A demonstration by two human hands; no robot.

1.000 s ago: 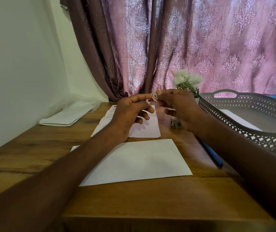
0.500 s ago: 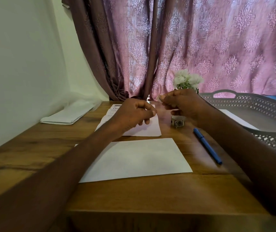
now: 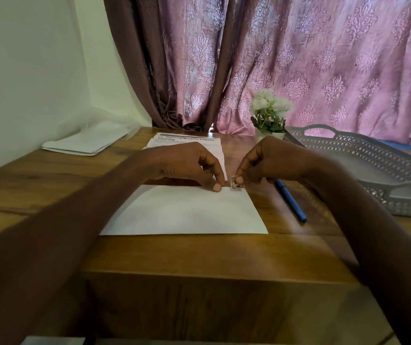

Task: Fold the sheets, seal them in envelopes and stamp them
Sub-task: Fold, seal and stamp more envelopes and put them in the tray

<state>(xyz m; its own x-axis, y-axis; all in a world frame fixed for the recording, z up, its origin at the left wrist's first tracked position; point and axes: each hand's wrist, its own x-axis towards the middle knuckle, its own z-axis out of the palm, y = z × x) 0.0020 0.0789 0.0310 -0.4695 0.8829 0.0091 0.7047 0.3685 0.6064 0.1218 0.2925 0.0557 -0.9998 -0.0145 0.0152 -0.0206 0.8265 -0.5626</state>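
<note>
Nearest me is the front edge of the wooden table (image 3: 199,265), with both of my forearms reaching over it. A white envelope (image 3: 187,212) lies flat on the wood, plain face up. At its far edge my left hand (image 3: 187,165) is curled, thumb and forefinger pressed down on the paper near the far right corner; I cannot tell whether they pinch anything. Just beside it my right hand (image 3: 269,163) pinches a small stamp (image 3: 237,184) between thumb and forefinger, held right at that far right corner of the envelope. Whether the stamp already touches the paper, I cannot tell. A blue pen (image 3: 290,200) lies on the table just right of the envelope, partly under my right wrist. Beyond my hands is a printed sheet (image 3: 187,140), and to the far left a stack of white envelopes (image 3: 85,143) against the wall. A grey perforated tray (image 3: 374,168) sits at right, a small pot of white flowers (image 3: 269,113) behind, then the pink curtain (image 3: 299,58).
</note>
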